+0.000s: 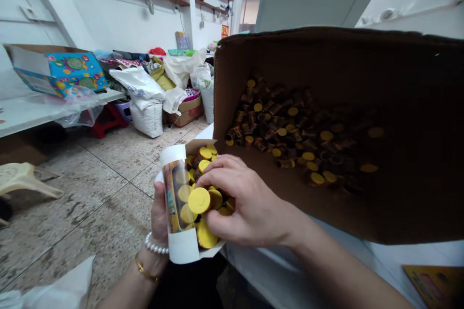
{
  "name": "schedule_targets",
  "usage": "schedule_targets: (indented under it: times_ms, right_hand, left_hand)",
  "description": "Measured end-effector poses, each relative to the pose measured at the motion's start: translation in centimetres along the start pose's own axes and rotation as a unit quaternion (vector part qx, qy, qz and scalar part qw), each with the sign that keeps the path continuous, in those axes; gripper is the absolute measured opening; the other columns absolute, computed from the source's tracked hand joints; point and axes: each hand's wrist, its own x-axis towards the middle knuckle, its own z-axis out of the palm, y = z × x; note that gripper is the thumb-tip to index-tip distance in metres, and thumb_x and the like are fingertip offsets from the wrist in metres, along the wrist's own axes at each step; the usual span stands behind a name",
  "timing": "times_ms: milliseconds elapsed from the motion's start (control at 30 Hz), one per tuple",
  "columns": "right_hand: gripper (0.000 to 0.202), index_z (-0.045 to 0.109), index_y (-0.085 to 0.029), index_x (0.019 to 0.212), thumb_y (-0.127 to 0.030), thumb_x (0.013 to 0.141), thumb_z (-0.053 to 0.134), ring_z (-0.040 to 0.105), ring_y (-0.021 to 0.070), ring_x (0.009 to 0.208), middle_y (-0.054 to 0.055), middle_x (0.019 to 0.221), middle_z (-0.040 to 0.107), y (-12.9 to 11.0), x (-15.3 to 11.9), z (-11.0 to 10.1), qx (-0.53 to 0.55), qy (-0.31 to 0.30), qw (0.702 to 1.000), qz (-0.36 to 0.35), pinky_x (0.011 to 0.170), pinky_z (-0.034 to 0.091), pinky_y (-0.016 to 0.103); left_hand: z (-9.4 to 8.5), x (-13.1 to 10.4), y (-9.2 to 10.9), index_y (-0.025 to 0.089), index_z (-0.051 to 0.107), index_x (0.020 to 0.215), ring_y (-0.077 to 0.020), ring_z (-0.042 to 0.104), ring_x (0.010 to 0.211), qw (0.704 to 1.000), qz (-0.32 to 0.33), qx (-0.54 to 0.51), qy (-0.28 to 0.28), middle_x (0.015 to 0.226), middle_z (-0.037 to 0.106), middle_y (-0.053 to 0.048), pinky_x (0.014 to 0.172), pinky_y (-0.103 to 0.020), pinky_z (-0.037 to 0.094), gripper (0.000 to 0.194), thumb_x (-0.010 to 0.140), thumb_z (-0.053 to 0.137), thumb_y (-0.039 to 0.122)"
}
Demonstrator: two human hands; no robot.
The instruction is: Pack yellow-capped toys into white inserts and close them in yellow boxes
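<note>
My left hand [159,212] grips a small white-edged carton [183,251] from its left side, its fingers mostly hidden behind it. One flap of the carton has a clear window. Small tubs with yellow lids fill the carton. Over its opening, my right hand [246,198] has thumb and fingers curled around a yellow-lidded tub [199,200] lying on top of the others. To the right, a large brown cardboard box [319,43] lies with its opening toward me, with many more small tubs [279,130] loose inside, some lid up and some on their sides.
On a white table [29,118] at left sits a blue printed box [72,70]. White sacks [145,111] and a red stool [108,120] stand on the floor beyond. A cream plastic stool [25,178] is at far left. Flat yellow printed card [435,285] lies lower right.
</note>
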Motion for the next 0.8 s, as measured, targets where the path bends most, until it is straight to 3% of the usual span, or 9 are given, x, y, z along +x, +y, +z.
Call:
schedule_targets:
  times_ms: [100,200,300,400,500,633,733,800]
  right_hand:
    - [0.028,0.056,-0.023,0.094,-0.016,0.067,0.060,0.062,0.0159,0.081,-0.002,0.084,0.065,-0.2,0.0,0.0,0.006,0.039,0.999,0.007,0.112,0.037,0.040]
    - [0.032,0.052,-0.024,0.098,-0.015,0.068,0.058,0.063,0.0153,0.081,-0.004,0.084,0.064,-0.1,-0.1,0.1,0.010,0.011,1.000,0.025,0.119,0.026,0.044]
    - [0.034,0.053,-0.025,0.101,-0.014,0.069,0.057,0.066,0.0194,0.102,-0.001,0.096,0.068,0.0,-0.2,0.1,0.018,-0.044,0.999,0.012,0.122,0.017,0.048]
    - [0.034,0.053,-0.025,0.102,-0.013,0.071,0.060,0.058,0.0222,0.126,0.002,0.106,0.070,-0.1,-0.2,0.1,0.036,-0.022,0.999,0.019,0.124,0.008,0.049]
    - [0.030,0.047,-0.025,0.104,-0.018,0.080,0.063,0.054,0.0208,0.132,0.002,0.103,0.073,-0.2,-0.1,0.4,0.079,0.003,0.995,0.060,0.125,0.003,0.049]
    - [0.026,0.045,-0.024,0.100,-0.031,0.086,0.066,0.044,0.0231,0.140,0.005,0.108,0.070,0.0,-0.1,0.7,0.084,-0.051,0.992,0.075,0.124,-0.002,0.051]
    - [0.026,0.048,-0.023,0.101,-0.034,0.086,0.066,0.051,0.0244,0.133,0.008,0.119,0.065,0.5,-0.2,0.5,0.038,-0.061,0.996,0.061,0.124,0.001,0.052]
    - [0.025,0.052,-0.022,0.102,-0.029,0.083,0.066,0.055,0.0245,0.126,0.009,0.120,0.065,0.9,-0.3,0.3,-0.006,-0.051,0.997,0.050,0.124,0.004,0.054]
  left_hand:
    - [-0.2,0.0,0.0,0.029,0.064,0.129,-0.0244,0.062,0.124,0.999,-0.017,0.012,-0.025,0.134,0.066,-0.002,0.104,-0.035,0.051,0.049,0.099,0.036,0.056]
    - [-0.5,0.1,0.0,0.033,0.063,0.130,-0.0254,0.060,0.126,0.999,0.005,0.019,-0.036,0.135,0.065,0.000,0.107,-0.039,0.049,0.044,0.100,0.038,0.053]
    - [-0.6,0.1,0.1,0.034,0.062,0.130,-0.0204,0.063,0.121,0.999,0.027,0.016,0.009,0.132,0.067,0.002,0.107,-0.032,0.049,0.041,0.100,0.040,0.051]
    - [-0.7,0.2,0.2,0.031,0.063,0.130,-0.0206,0.065,0.118,0.999,0.008,0.014,0.028,0.129,0.069,0.000,0.106,-0.031,0.048,0.045,0.100,0.039,0.054]
    - [-1.0,0.3,0.4,0.031,0.066,0.126,-0.0233,0.068,0.112,1.000,0.002,0.006,0.009,0.120,0.073,-0.002,0.104,-0.036,0.050,0.045,0.098,0.040,0.056]
    - [-1.5,0.6,0.3,0.032,0.061,0.132,-0.0221,0.064,0.118,1.000,0.011,-0.026,0.013,0.130,0.068,-0.003,0.106,-0.033,0.047,0.045,0.099,0.040,0.055]
    - [-1.4,0.6,0.2,0.035,0.058,0.134,-0.0201,0.060,0.124,0.999,0.041,-0.026,0.018,0.136,0.064,0.000,0.110,-0.036,0.043,0.043,0.101,0.036,0.051]
    - [-1.3,0.6,0.2,0.033,0.056,0.137,-0.0233,0.057,0.128,1.000,0.020,-0.014,0.013,0.139,0.062,-0.002,0.112,-0.041,0.042,0.047,0.099,0.037,0.056]
